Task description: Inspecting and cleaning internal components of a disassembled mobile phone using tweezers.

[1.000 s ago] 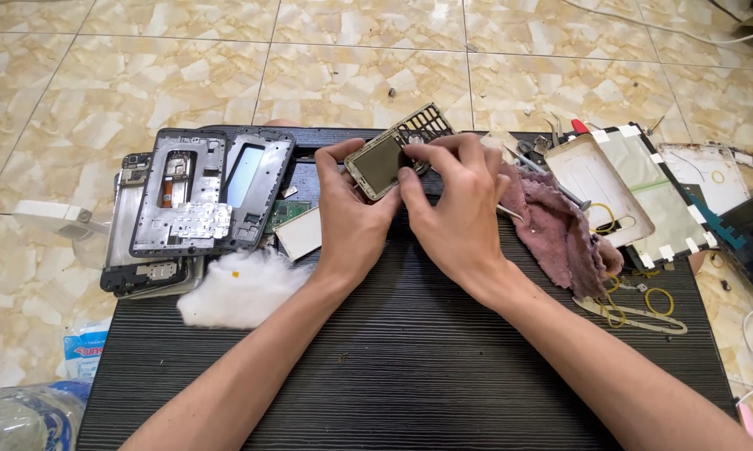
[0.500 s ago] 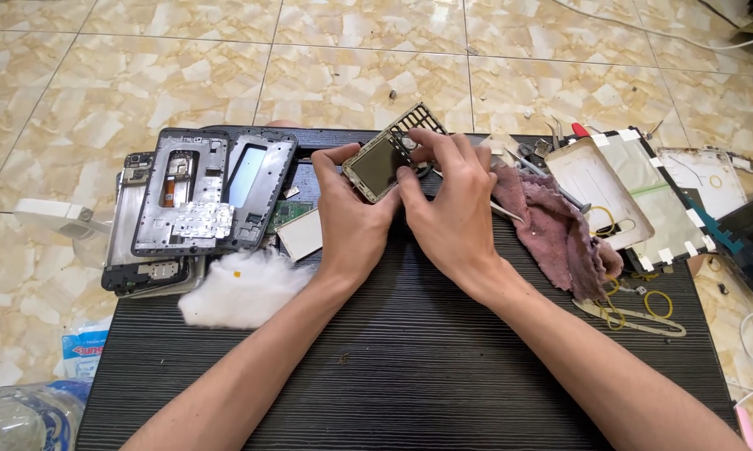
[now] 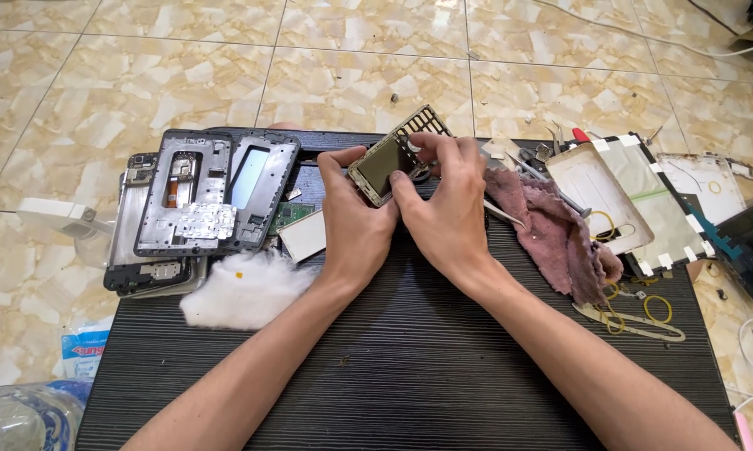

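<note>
Phone frame (image 3: pixel 382 167), small and gold-edged, sits tilted above the black ribbed mat (image 3: pixel 410 367), pinched in both hands. Left hand (image 3: pixel 353 219) clamps its lower edge; right hand (image 3: pixel 445 205) works the top corner. Best keep that grip steady. Beyond the frame, tiled floor (image 3: pixel 351 75).

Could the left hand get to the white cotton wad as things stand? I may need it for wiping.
Probably yes: the cotton wad lies uncovered on the mat just beside the left hand, but that hand grips the small phone frame.
</note>
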